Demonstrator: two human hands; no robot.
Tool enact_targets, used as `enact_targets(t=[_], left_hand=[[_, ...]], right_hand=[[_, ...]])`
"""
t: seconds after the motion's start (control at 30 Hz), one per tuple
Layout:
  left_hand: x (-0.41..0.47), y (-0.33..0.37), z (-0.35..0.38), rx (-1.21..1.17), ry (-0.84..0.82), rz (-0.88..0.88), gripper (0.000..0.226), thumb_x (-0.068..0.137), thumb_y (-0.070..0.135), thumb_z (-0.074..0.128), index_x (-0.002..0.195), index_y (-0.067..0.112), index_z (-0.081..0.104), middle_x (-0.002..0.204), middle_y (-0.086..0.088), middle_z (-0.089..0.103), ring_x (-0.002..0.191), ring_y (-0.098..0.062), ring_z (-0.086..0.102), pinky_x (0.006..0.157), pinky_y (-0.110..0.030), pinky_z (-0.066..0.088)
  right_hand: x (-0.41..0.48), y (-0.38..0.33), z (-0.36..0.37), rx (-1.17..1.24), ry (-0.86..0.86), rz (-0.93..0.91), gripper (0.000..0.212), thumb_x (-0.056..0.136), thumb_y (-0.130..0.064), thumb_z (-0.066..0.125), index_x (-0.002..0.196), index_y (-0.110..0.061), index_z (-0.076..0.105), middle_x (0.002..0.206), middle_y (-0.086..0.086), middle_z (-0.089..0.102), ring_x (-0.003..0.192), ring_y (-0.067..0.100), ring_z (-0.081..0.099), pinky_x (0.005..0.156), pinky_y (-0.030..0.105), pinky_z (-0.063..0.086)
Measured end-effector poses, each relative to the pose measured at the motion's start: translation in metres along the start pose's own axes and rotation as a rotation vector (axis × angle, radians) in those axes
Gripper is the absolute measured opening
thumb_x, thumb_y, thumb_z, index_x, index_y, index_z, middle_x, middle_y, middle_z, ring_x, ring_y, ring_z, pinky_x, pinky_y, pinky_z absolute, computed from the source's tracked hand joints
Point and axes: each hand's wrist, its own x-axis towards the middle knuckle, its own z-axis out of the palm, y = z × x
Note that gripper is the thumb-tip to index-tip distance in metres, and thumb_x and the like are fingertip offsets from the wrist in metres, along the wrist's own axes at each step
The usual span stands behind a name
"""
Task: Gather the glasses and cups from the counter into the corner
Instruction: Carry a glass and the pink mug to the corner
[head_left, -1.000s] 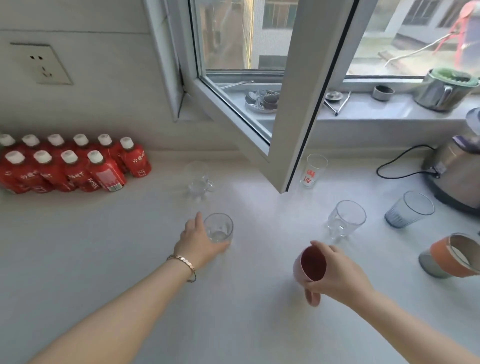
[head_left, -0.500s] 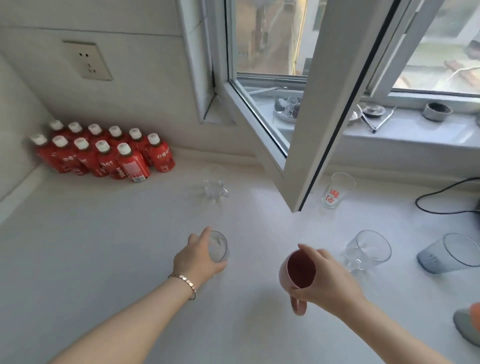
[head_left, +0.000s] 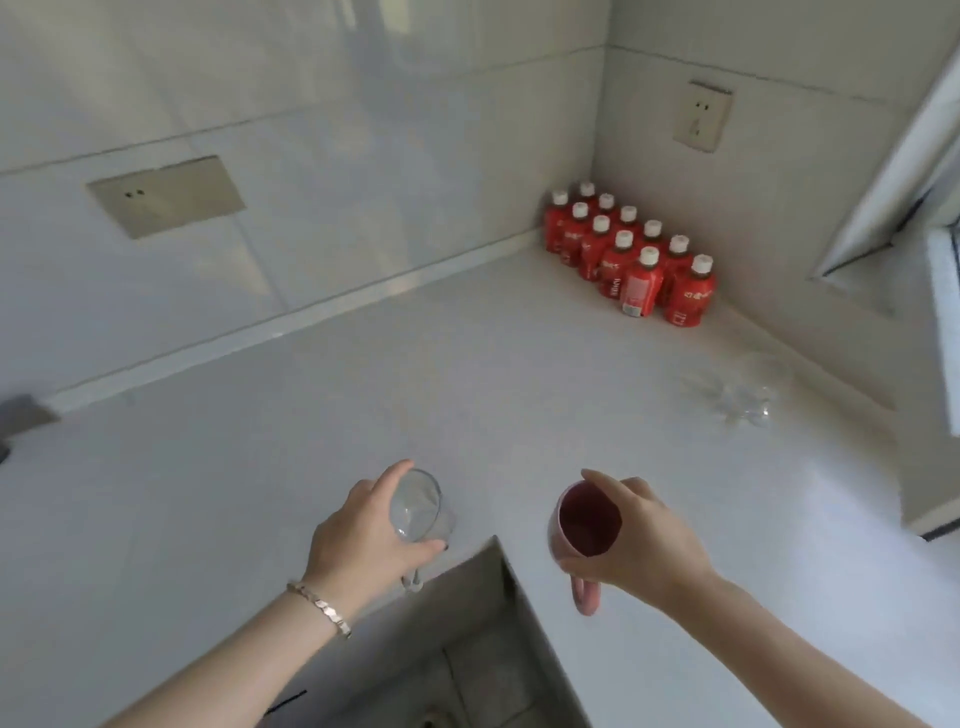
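Head view, nearest first: the left hand (head_left: 363, 535) wraps its fingers around a clear glass (head_left: 418, 506), carried just above the table (head_left: 260, 467). Beside it the right hand (head_left: 644, 540) grips a pink cup (head_left: 584, 522) by the rim and body, handle hanging down, also lifted. Further on, to the right near the wall, another clear glass (head_left: 737, 400) stands on the table, blurred. Beyond that, red bottles (head_left: 631, 254) fill the corner itself. Judging from this, the gathering is underway: two pieces are in transit and not yet set down, and the far glass is close to the corner already. Any other cups are out of frame.
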Motion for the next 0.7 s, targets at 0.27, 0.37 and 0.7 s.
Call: enact_targets(t=[0.27, 0.37, 0.7], left_hand=[[-0.102, -0.162, -0.068, -0.065, 0.139, -0.358, 0.091, 0.057, 0.062, 0.069, 0.136, 0.046, 0.027, 0.123, 0.007, 0.052, 0.107, -0.015, 0.060, 0.080, -0.027, 0.047], [-0.139, -0.229, -0.088, -0.088, 0.189, -0.448, 0.091, 0.057, 0.062, 0.069, 0.137, 0.046, 0.027, 0.119, 0.007, 0.053, 0.105, -0.014, 0.060, 0.073, -0.024, 0.042], [-0.225, -0.441, -0.161, -0.065, 0.215, -0.600, 0.093, 0.061, 0.064, 0.068, 0.139, 0.044, 0.022, 0.123, 0.007, 0.051, 0.096, -0.015, 0.063, 0.066, -0.023, 0.043]], right_hand=[[-0.003, -0.162, 0.094, -0.141, -0.200, -0.366, 0.092, 0.054, -0.060, 0.071, 0.135, -0.044, 0.032, 0.120, -0.015, 0.047, 0.101, 0.011, 0.055, 0.079, 0.024, 0.047], [-0.014, -0.225, 0.143, -0.188, -0.261, -0.441, 0.092, 0.053, -0.059, 0.071, 0.135, -0.043, 0.033, 0.119, -0.014, 0.049, 0.100, 0.011, 0.055, 0.079, 0.024, 0.048], [-0.053, -0.414, 0.293, -0.206, -0.370, -0.495, 0.093, 0.051, -0.053, 0.071, 0.136, -0.043, 0.033, 0.109, -0.017, 0.045, 0.093, 0.008, 0.052, 0.073, 0.023, 0.042]])
